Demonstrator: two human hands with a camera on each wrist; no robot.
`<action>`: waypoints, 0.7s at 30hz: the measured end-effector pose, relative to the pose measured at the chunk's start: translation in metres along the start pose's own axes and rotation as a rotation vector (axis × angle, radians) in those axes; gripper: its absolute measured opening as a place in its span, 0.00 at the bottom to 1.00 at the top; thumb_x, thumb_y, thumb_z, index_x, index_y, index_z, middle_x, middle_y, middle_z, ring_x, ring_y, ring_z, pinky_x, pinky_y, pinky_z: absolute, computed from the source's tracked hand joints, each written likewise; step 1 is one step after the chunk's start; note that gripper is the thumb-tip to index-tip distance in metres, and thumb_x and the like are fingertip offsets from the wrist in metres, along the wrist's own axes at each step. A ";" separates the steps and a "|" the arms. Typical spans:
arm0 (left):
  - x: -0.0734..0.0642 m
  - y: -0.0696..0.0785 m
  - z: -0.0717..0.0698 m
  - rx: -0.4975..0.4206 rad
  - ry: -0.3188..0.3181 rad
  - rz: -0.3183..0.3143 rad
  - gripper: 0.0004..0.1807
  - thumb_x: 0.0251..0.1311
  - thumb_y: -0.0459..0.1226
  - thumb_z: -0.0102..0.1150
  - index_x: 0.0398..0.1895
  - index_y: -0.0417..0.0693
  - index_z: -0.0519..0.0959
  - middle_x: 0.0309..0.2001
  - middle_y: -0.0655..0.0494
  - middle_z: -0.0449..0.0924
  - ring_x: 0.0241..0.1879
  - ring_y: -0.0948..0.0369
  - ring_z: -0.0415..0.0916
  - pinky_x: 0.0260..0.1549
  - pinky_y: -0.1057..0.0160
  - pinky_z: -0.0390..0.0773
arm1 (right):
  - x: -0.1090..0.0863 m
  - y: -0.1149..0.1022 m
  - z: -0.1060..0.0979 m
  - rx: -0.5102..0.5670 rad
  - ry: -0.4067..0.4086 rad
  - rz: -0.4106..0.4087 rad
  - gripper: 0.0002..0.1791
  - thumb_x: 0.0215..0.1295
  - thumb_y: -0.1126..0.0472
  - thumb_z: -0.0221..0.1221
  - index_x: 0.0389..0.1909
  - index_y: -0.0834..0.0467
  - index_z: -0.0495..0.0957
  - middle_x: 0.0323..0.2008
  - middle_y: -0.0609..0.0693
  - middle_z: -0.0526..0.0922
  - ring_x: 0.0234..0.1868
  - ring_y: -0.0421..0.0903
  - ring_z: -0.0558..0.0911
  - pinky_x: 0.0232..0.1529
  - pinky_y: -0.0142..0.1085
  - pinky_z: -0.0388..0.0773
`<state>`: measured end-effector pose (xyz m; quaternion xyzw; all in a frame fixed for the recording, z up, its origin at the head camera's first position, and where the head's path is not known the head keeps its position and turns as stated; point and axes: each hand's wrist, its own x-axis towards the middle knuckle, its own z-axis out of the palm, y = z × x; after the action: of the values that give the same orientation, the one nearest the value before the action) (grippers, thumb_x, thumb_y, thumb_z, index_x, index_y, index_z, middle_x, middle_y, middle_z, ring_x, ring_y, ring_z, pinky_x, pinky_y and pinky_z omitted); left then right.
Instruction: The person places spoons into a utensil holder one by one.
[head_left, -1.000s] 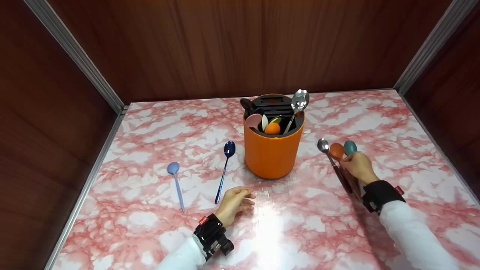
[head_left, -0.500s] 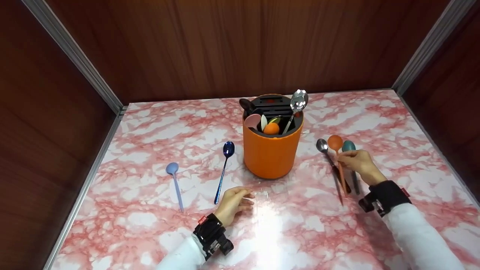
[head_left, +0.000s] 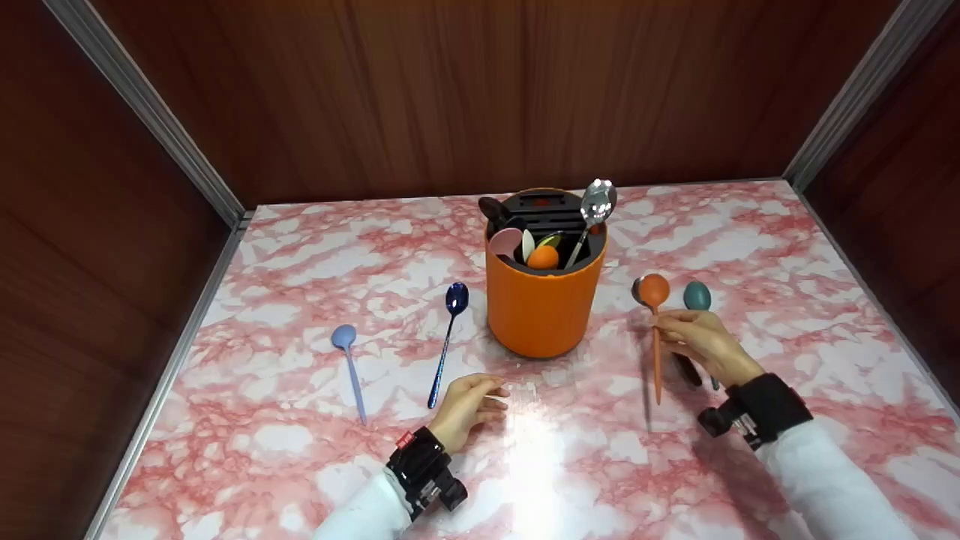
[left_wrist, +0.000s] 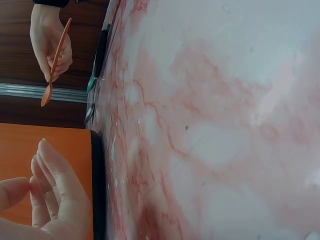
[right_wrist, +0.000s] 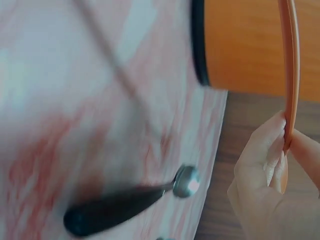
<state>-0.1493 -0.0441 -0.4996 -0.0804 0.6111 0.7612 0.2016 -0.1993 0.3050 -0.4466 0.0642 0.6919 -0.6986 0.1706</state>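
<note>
Head view, and it's all about the orange spoon (head_left: pixel 657 352): round bowl, long slim handle, one colour from end to end, held clear of the table (head_left: pixel 270 435) on the right, in front of the holder's right-hand side. Right hand (head_left: pixel 705 341) has it pinched between thumb and fingertips, high on the handle near the bowl. Right wrist camera gives us the handle close up, a pale line running along its length; from the left wrist it's nearly edge-on, slightly bowed. Its bowl overlaps a metal spoon with a dark handle (right_wrist: pixel 130 200) lying below, and just beside is a teal spoon (head_left: pixel 697 296), partly hidden by the hand. Toward the middle stands the orange holder (head_left: pixel 540 315), upright, with a silver spoon (head_left: pixel 598 202) leaning out of its black top. Left hand (head_left: pixel 466 409) next: fingers loosely bent, holding nothing, near a glossy dark-blue spoon (head_left: pixel 456 300). Farther left lies a light-blue spoon (head_left: pixel 343 336).
</note>
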 end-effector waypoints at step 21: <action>0.000 -0.005 0.014 0.024 -0.036 -0.038 0.14 0.67 0.32 0.53 0.48 0.28 0.76 0.34 0.51 0.81 0.29 0.63 0.78 0.35 0.64 0.87 | -0.012 0.019 0.041 0.253 -0.063 0.049 0.08 0.71 0.69 0.55 0.33 0.55 0.79 0.22 0.43 0.75 0.35 0.37 0.82 0.46 0.31 0.85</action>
<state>-0.1450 -0.0297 -0.5007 -0.0761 0.6148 0.7512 0.2279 -0.1759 0.2665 -0.4595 0.0802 0.5907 -0.7775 0.2001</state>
